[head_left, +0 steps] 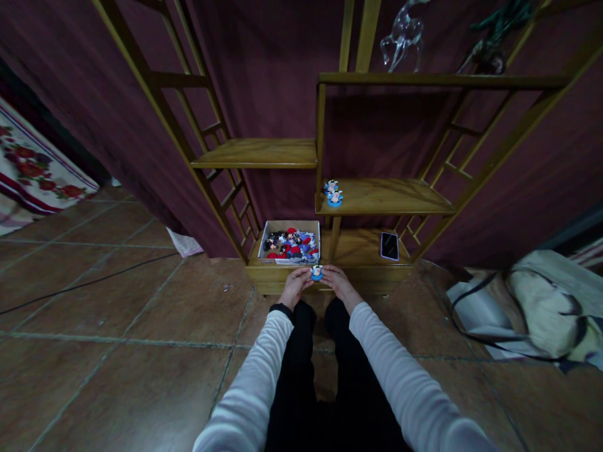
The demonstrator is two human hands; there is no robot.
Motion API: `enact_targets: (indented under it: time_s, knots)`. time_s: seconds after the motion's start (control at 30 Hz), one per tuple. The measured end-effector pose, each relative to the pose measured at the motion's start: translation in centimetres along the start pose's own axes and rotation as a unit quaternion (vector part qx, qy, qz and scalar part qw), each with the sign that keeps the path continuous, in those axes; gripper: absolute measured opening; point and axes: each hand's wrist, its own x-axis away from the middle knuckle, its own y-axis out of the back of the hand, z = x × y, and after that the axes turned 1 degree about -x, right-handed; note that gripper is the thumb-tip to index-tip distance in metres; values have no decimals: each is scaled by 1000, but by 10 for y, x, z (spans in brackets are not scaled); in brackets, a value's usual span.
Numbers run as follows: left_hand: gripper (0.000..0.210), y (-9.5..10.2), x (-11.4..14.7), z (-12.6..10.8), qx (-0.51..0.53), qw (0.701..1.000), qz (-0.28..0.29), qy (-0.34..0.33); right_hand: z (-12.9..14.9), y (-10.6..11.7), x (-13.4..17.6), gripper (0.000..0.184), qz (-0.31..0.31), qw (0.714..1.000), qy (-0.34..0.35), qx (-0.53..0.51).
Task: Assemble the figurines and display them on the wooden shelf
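Note:
Between my two hands, in front of the low shelf, is a small figurine (316,272) with a blue round base. The fingers of my left hand (295,284) are closed on its left side. On its other side, the fingers of my right hand (340,280) grip it too. Just beyond my hands, a shallow cardboard box (266,231) on the bottom shelf holds many small red, black, white and blue figurines. Two similar blue-based figurines (335,198) stand one behind the other at the left end of the middle shelf (391,196).
A phone (389,246) lies on the bottom shelf at right. A glass horse (402,36) and a dark green ornament (499,37) stand on the upper shelf. Bags (541,301) rest on the tiled floor at right. A black cable (94,282) crosses the floor at left.

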Motion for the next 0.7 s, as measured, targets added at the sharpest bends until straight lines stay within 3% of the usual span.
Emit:
enact_targets:
  time_s: [0.7]
  knots:
    - [23,0,-2,1,44,999,-18,-2,5,-7,4,25,7,1000,10,-1]
